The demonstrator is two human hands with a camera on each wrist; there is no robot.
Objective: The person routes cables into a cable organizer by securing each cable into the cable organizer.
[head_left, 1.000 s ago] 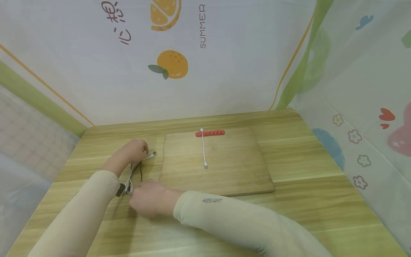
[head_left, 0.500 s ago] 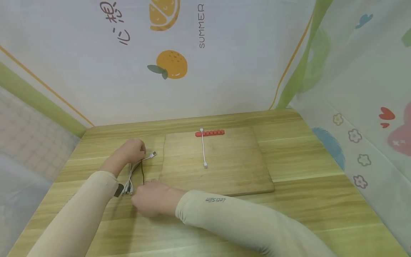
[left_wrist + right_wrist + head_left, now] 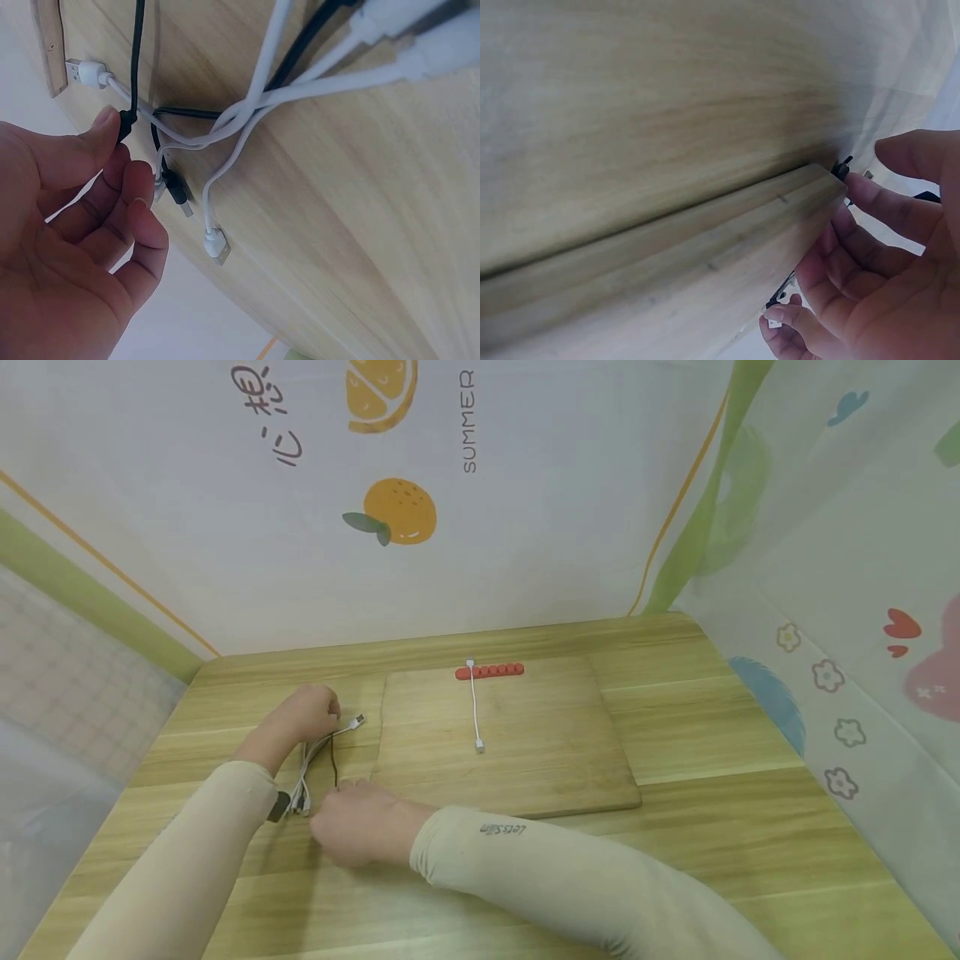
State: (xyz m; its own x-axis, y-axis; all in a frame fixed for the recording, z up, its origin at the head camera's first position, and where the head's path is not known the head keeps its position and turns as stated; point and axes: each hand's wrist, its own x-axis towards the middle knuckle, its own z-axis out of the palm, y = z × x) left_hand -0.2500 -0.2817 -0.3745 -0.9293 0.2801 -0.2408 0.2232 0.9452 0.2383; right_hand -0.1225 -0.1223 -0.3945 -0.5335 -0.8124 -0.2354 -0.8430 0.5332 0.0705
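Note:
My left hand (image 3: pixel 75 202) pinches the black end of a black USB cable (image 3: pixel 138 45) between thumb and forefinger. This cable runs fairly straight across to my right hand (image 3: pixel 363 822), whose fingers hold its other end. In the right wrist view, a black plug (image 3: pixel 841 170) shows beside the right forefinger (image 3: pixel 885 202); the exact grip is partly hidden. Under and between the hands lies a loose bunch of white cables (image 3: pixel 225 124) with another black cable (image 3: pixel 195 112). One white USB plug (image 3: pixel 352 724) points right near the left fingers.
A wooden board (image 3: pixel 555 752) lies to the right of the hands on the wood-grain table (image 3: pixel 712 860). On its far edge is a red cable holder strip (image 3: pixel 495 671), with a short white cable (image 3: pixel 475 710) across its left part. A printed curtain (image 3: pixel 540 527) stands behind.
My right hand has shifted slightly right, and the black cable between the hands has moved right with it. The left hand has barely moved.

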